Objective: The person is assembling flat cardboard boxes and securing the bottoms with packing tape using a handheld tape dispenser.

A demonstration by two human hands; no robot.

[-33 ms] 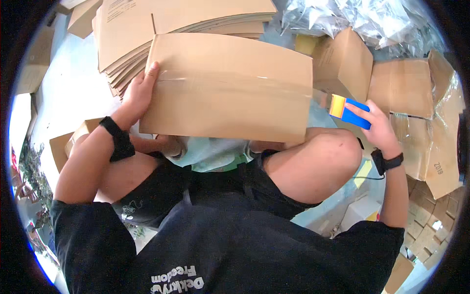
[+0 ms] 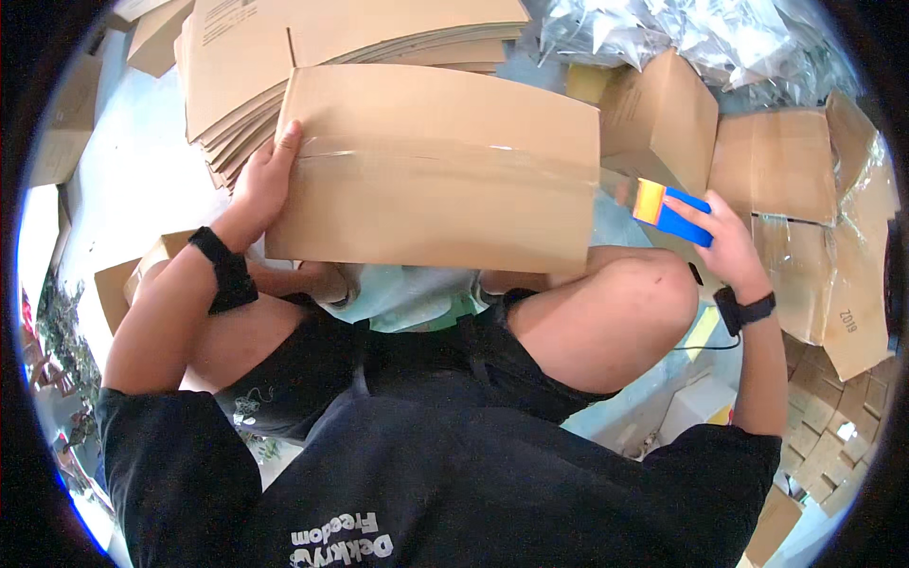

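A brown cardboard box (image 2: 445, 204) rests across my knees, with a strip of clear tape along its middle seam. My left hand (image 2: 263, 180) grips the box's left edge, thumb on top. My right hand (image 2: 727, 248) is off the box's right end and holds a blue tape dispenser (image 2: 684, 220) with a yellow roll at its front. The dispenser is apart from the box, just past its right edge. Both wrists wear black bands.
A stack of flat cardboard sheets (image 2: 360, 38) lies behind the box. Made-up cartons (image 2: 776, 166) stand at the right, clear plastic bags (image 2: 682, 38) at the top right. Several small boxes (image 2: 833, 445) lie at the lower right. The floor (image 2: 133, 180) is pale blue.
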